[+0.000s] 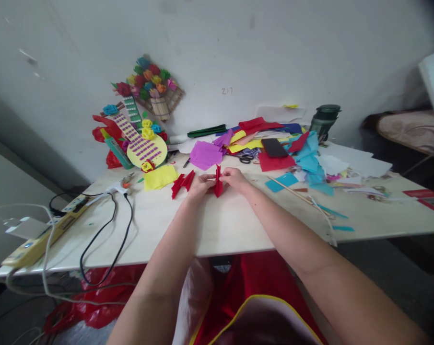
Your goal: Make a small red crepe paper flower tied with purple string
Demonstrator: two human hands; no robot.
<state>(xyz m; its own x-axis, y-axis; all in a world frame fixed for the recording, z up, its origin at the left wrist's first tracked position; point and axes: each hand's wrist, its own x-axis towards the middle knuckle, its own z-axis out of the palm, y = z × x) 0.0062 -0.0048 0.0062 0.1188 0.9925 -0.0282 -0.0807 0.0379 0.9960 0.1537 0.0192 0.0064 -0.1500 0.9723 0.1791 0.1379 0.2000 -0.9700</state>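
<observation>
A pleated piece of red crepe paper (218, 184) stands upright between my two hands near the middle of the table. My left hand (203, 185) grips its left side, fingers closed. At its upper right edge, my right hand (234, 178) pinches the paper with thumb and fingers. Folded red paper pieces (182, 183) lie just left of my left hand. Beyond them is a flat yellow crepe sheet (160, 177), and a purple sheet (205, 154) lies behind my hands.
A glue gun (118, 186) with a looping black cord and a yellow power strip (46, 235) occupy the left side. Scissors (246, 159), a phone (274, 148), coloured paper and a dark bottle (325, 120) are at the back right. Wooden sticks (299, 194) lie right of my hands.
</observation>
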